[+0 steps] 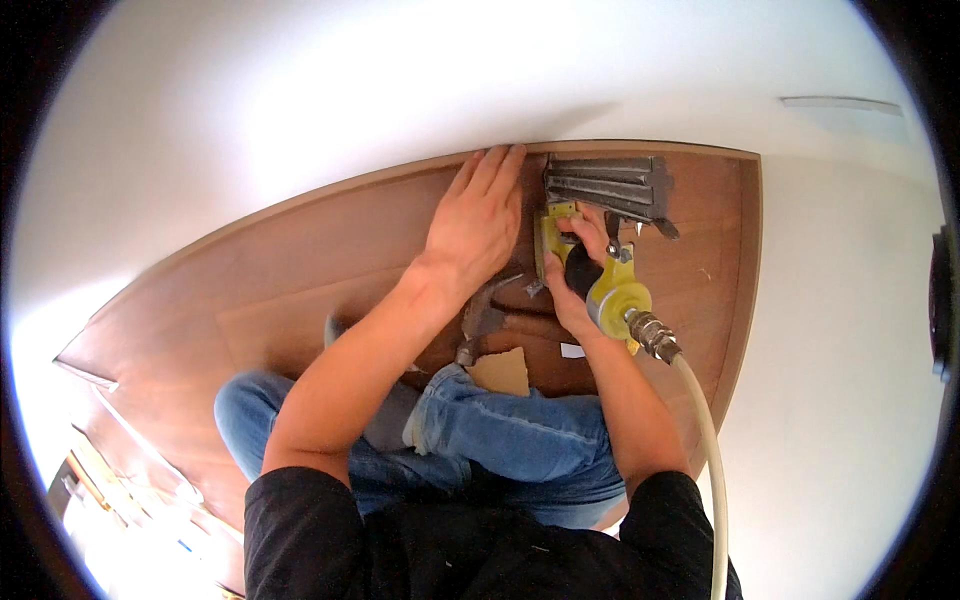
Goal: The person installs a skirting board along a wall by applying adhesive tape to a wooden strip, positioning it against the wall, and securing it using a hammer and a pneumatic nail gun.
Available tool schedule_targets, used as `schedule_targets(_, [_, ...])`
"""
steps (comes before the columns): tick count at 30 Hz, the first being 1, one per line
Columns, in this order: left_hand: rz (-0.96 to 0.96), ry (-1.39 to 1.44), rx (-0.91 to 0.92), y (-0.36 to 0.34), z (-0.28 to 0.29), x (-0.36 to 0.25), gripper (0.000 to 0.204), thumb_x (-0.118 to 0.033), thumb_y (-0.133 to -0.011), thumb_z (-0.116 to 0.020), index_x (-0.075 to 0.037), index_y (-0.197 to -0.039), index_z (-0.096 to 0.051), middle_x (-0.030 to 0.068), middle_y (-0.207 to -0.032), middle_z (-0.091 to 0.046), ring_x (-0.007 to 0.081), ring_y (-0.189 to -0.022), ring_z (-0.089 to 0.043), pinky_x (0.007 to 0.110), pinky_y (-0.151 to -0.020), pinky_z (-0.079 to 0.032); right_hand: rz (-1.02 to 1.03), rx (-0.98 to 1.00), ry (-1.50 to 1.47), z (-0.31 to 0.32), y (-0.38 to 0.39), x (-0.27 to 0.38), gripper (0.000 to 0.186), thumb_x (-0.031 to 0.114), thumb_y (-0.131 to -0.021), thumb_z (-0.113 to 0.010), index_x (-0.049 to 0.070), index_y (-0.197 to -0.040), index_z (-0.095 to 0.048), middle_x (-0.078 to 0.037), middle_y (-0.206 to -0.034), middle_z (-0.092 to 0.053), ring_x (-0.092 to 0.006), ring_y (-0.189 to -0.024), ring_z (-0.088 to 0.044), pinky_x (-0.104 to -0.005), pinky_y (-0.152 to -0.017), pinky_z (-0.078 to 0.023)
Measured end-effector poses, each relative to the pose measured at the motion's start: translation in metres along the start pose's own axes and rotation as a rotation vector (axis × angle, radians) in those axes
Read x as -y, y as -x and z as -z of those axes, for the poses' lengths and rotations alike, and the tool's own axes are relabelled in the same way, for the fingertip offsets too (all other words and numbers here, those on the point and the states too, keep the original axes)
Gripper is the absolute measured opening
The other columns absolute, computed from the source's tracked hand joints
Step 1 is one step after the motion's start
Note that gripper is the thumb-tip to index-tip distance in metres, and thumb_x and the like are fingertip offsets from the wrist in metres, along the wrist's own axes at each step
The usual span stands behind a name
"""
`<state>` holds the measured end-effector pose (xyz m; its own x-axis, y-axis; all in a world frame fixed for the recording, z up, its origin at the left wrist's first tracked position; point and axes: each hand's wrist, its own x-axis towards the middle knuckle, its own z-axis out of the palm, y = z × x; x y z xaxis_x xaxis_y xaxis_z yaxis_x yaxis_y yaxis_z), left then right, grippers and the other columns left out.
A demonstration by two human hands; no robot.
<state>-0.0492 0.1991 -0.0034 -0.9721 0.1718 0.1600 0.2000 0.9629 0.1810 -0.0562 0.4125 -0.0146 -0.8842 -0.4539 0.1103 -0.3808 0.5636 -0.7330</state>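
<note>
My left hand (475, 215) lies flat with fingers stretched out, its fingertips at the thin brown trim strip (640, 146) along the foot of the wall. Just right of it, my right hand (580, 285) is wrapped around the black grip of a yellow-green air nail gun (622, 292). The gun's dark ribbed magazine (608, 186) reaches toward the trim on the far side. From a metal coupling (652, 335) on the gun, a cream air hose (712, 450) runs down past my right arm. The gun's nose is hard to make out.
Between my arms on the brown floor covering (260, 320) lies a hammer (483, 318), partly in shadow. A torn piece of cardboard (500, 372) and a small white scrap (572, 351) are by my bent legs (510, 430). White walls (830, 300) stand ahead and right.
</note>
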Motion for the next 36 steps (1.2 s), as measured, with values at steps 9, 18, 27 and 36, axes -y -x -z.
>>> schedule_targets(9, [0.02, 0.044, -0.049, 0.004, -0.008, -0.002, 0.037, -0.016, -0.091, -0.059, 0.006, -0.12, -0.069, 0.0205, -0.154, -0.047, 0.0343, -0.144, -0.043, 0.046, -0.124, -0.035, 0.107, -0.024, 0.006, -0.005, -0.002, -0.005, 0.06, -0.007, -0.083, -0.068, 0.009, -0.137, -0.049, -0.015, -0.127, -0.063, -0.0373, -0.14, -0.048, -0.0478, -0.119, -0.035])
schedule_targets(18, [-0.028, -0.008, -0.062, -0.006, -0.016, -0.014, 0.04, -0.019, -0.092, -0.059, 0.005, -0.121, -0.073, 0.0212, -0.157, -0.045, 0.0364, -0.147, -0.039, 0.049, -0.124, -0.031, 0.022, -0.088, 0.085, -0.004, -0.001, -0.006, 0.059, 0.019, -0.091, -0.074, 0.003, -0.143, -0.051, -0.024, -0.144, -0.051, -0.0405, -0.132, -0.054, -0.0441, -0.111, -0.045])
schedule_targets(27, [0.017, -0.056, 0.072, -0.008, 0.007, -0.023, 0.033, -0.014, -0.095, -0.058, 0.003, -0.122, -0.069, 0.0224, -0.16, -0.043, 0.0365, -0.149, -0.039, 0.048, -0.122, -0.034, -0.085, -0.07, -0.09, 0.11, 0.067, 0.027, 0.07, 0.023, -0.09, -0.073, 0.0, -0.149, -0.044, -0.019, -0.143, -0.051, -0.0312, -0.135, -0.049, -0.0428, -0.116, -0.037])
schedule_targets(36, [-0.183, -0.034, 0.119, -0.116, -0.005, -0.097, 0.039, -0.012, -0.096, -0.055, 0.002, -0.131, -0.064, 0.0193, -0.156, -0.049, 0.0344, -0.141, -0.048, 0.047, -0.115, -0.039, -0.2, -0.59, -0.21, 0.134, 0.19, -0.001, 0.072, 0.015, -0.093, -0.07, 0.004, -0.156, -0.036, -0.016, -0.149, -0.048, -0.0294, -0.138, -0.046, -0.046, -0.118, -0.035])
